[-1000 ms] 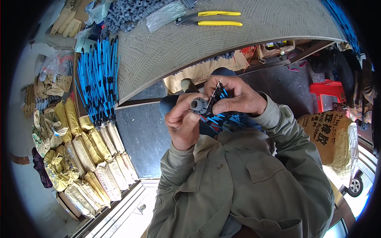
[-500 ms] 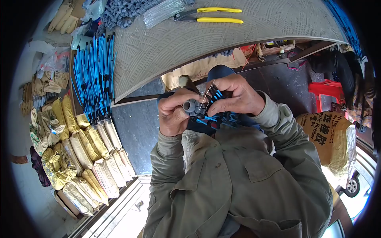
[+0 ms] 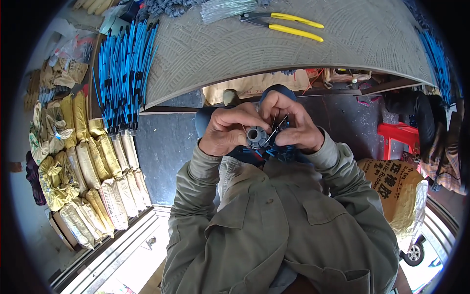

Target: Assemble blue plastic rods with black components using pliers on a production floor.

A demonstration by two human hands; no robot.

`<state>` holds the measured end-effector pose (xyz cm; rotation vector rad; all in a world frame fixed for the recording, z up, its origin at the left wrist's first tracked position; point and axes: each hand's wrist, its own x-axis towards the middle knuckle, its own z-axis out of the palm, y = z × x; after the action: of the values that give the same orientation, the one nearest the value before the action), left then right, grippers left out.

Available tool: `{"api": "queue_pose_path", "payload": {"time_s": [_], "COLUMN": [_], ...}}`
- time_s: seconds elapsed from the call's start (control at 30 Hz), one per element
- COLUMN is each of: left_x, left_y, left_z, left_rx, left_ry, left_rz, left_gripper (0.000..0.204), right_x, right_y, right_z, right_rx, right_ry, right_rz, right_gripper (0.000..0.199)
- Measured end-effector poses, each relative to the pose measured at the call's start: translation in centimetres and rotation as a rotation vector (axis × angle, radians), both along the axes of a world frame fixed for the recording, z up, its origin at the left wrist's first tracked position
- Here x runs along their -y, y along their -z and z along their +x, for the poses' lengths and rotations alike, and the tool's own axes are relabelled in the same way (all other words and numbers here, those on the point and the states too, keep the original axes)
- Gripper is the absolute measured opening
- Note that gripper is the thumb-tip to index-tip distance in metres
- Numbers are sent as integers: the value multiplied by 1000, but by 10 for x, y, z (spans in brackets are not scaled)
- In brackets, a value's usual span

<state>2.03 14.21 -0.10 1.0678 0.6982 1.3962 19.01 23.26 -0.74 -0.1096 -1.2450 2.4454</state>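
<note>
In front of my lap, my left hand (image 3: 223, 131) is closed around a grey hollow round plastic piece (image 3: 256, 143), its open end facing up. My right hand (image 3: 299, 128) is closed beside it, thumb and fingers pinching thin metal wire (image 3: 279, 128) that runs along the grey piece. Short blue rods with dark ends (image 3: 269, 153) poke out below the hands. The fingers hide how the rods and wire join the grey piece.
Yellow-handled snips (image 3: 296, 27) lie on the grey table (image 3: 215, 59), near a bundle of clear thin strips (image 3: 227, 10). Bunched blue rods (image 3: 125, 73) stand at left above stacked tan packages (image 3: 100, 176). A red stool (image 3: 399, 134) and a brown sack (image 3: 391, 188) are at right.
The view has shifted, so the table sits lower. The grey piece has turned slightly between my hands. The blue rods fanned beside my right fingers now show less, and the wire shows more.
</note>
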Motion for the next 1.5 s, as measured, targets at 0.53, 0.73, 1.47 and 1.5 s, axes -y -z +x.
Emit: {"api": "queue_pose_path", "payload": {"time_s": [0.53, 0.73, 1.47, 1.5], "left_x": [3, 3, -16, -14], "left_y": [7, 10, -6, -11], "left_z": [-5, -8, -8, -5], "left_rx": [209, 215, -173, -169], "left_ry": [71, 92, 215, 223], "left_rz": [-23, -8, 332, 310], "left_gripper": [30, 28, 30, 31], "right_x": [9, 12, -5, -5], "right_y": [-3, -2, 1, -2], "right_z": [-9, -10, 3, 5], "right_rx": [15, 132, 20, 7], "right_ry": [68, 52, -255, -261], "right_rz": [237, 173, 224, 201], "right_gripper": [55, 64, 38, 38]}}
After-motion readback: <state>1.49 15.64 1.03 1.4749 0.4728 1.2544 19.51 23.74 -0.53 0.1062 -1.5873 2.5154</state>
